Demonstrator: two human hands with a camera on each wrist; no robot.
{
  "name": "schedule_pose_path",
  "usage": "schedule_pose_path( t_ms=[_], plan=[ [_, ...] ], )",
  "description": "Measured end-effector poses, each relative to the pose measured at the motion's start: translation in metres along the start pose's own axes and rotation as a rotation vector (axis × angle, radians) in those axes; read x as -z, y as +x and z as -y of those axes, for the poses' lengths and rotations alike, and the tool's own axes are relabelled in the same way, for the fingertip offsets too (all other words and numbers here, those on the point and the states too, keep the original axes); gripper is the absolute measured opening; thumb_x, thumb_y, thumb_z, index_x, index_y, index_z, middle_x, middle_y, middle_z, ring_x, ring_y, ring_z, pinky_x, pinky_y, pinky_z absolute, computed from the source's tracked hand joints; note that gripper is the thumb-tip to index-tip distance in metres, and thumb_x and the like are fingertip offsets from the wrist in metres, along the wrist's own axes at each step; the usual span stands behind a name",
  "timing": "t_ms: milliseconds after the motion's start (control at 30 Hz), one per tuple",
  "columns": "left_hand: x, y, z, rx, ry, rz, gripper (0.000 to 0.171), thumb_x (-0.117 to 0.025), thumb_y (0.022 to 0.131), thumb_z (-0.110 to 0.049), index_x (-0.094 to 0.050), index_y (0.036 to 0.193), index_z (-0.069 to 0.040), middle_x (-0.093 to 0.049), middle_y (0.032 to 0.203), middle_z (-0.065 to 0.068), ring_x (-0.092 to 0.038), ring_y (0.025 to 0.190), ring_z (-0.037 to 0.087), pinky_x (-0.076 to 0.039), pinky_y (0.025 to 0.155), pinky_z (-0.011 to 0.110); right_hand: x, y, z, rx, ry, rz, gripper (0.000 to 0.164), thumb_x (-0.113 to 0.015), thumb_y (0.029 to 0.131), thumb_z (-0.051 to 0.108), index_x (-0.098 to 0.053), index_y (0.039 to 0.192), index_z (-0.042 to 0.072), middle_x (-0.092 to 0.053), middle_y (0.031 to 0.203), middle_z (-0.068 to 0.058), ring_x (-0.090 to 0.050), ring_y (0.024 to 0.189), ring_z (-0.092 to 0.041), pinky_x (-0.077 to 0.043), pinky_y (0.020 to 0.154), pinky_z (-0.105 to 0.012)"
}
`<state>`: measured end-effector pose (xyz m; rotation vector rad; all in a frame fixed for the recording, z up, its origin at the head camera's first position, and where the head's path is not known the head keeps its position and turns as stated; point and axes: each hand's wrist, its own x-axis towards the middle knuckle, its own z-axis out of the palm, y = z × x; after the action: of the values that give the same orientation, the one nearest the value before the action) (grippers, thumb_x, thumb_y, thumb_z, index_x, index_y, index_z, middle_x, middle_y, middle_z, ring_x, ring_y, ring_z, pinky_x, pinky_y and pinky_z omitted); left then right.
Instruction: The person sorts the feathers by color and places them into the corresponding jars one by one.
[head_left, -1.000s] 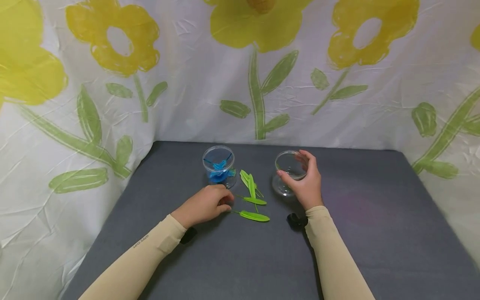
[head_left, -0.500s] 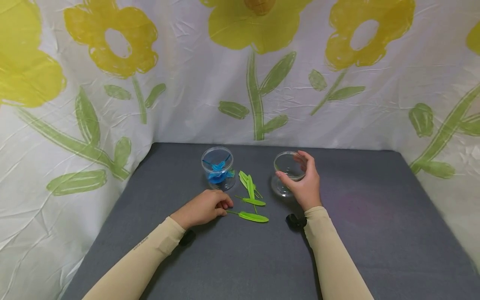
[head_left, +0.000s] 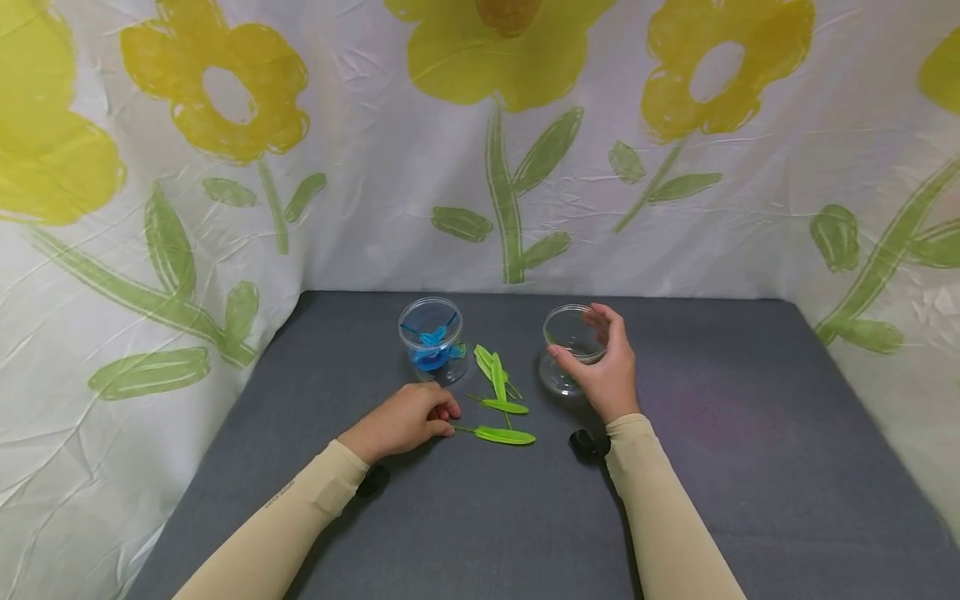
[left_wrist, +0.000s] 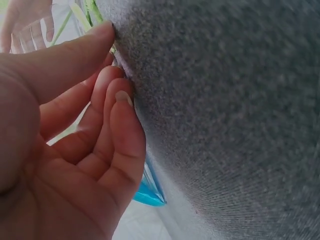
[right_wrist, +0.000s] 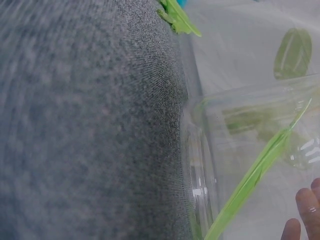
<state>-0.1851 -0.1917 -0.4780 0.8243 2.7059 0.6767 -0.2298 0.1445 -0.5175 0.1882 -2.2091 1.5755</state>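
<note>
In the head view my left hand (head_left: 399, 422) pinches the stem end of the nearest bright green feather (head_left: 506, 436), which lies flat on the cloth. The left wrist view shows its thumb and index fingertip together at the stem, other fingers curled. My right hand (head_left: 603, 369) holds a clear round jar (head_left: 558, 379) around its side, the jar standing upright on the table. In the right wrist view a green feather (right_wrist: 255, 170) leans within the clear jar wall, stem tip up. Several more green feathers (head_left: 498, 377) lie crossed between the hands.
A second clear jar (head_left: 431, 315), left of the feathers, contains blue feather-like pieces (head_left: 433, 357) with dark stems. A dark grey cloth (head_left: 480, 517) covers the table. Behind it hangs a white curtain (head_left: 375, 208) painted with yellow flowers.
My left hand has drawn slightly back toward me and closed on the nearest feather's stem end. The right hand and its jar stay in place; the whole view has shifted slightly.
</note>
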Motion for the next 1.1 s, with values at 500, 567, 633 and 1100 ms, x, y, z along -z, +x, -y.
schedule_pose_path(
  t_ms=[500, 567, 633, 1100],
  plan=[
    [-0.007, -0.007, 0.004, -0.041, 0.037, -0.045, 0.007, -0.076, 0.103, -0.021, -0.073, 0.097, -0.022, -0.064, 0.089, -0.012, -0.056, 0.077, 0.001, -0.052, 0.073, 0.024, 0.002, 0.000, 0.001, 0.002, 0.014, 0.018, 0.090, -0.093, 0.087, 0.039, -0.043, 0.160, 0.022, -0.058, 0.157, -0.006, -0.053, 0.148, -0.026, -0.039, 0.125, -0.053],
    [-0.006, -0.006, 0.005, -0.034, 0.001, -0.064, 0.008, -0.077, 0.102, -0.020, -0.074, 0.096, -0.023, -0.067, 0.088, -0.013, -0.060, 0.078, -0.001, -0.055, 0.074, 0.023, 0.002, 0.001, 0.000, 0.002, 0.020, 0.016, 0.089, -0.093, 0.087, 0.038, -0.043, 0.160, 0.022, -0.058, 0.156, -0.006, -0.053, 0.148, -0.026, -0.039, 0.125, -0.053],
    [-0.005, -0.006, 0.005, -0.019, -0.045, -0.083, 0.008, -0.080, 0.100, -0.020, -0.076, 0.094, -0.024, -0.070, 0.087, -0.014, -0.063, 0.077, -0.002, -0.057, 0.075, 0.022, 0.003, 0.001, 0.000, 0.004, 0.021, 0.015, 0.089, -0.093, 0.087, 0.037, -0.044, 0.159, 0.021, -0.059, 0.156, -0.008, -0.053, 0.148, -0.026, -0.039, 0.125, -0.054],
    [0.021, -0.010, -0.010, 0.013, -0.170, -0.230, 0.008, -0.082, 0.097, -0.016, -0.082, 0.106, -0.018, -0.078, 0.094, -0.010, -0.071, 0.084, 0.002, -0.061, 0.078, 0.024, 0.003, 0.001, -0.001, -0.009, 0.018, 0.028, 0.090, -0.092, 0.088, 0.040, -0.043, 0.160, 0.021, -0.057, 0.157, -0.008, -0.052, 0.149, -0.027, -0.038, 0.126, -0.053]
  ],
)
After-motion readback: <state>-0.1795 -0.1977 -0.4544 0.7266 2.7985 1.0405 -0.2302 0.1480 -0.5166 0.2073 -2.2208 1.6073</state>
